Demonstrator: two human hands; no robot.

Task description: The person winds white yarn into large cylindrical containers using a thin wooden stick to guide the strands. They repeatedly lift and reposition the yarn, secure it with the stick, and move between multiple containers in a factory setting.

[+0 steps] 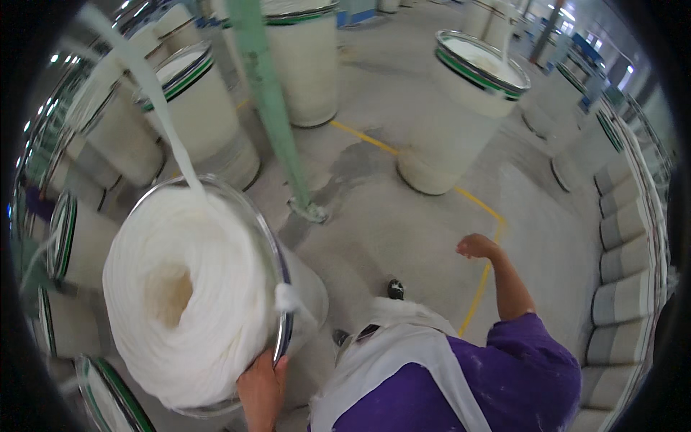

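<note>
Beside me on the left stands a tall whitish sliver can [306, 288] with a metal rim. Thick white cotton sliver [216, 245] lies coiled in it, heaped at the top around a hollow centre. From the coil one strand [155, 93] runs up toward the upper left. A short sliver end [289, 297] hangs over the rim on the side toward me. My left hand [263, 383] is closed on the near part of the rim, its fingers partly hidden. Away from any object, my right hand [475, 246] is held out over the floor, loosely bent and empty.
A green post [266, 101] rises from the floor just beyond the can. Another filled can [461, 115] stands ahead. Several cans [194, 108] crowd the left, and a row of cans [620, 295] lines the right. A yellow line [475, 288] marks the grey floor.
</note>
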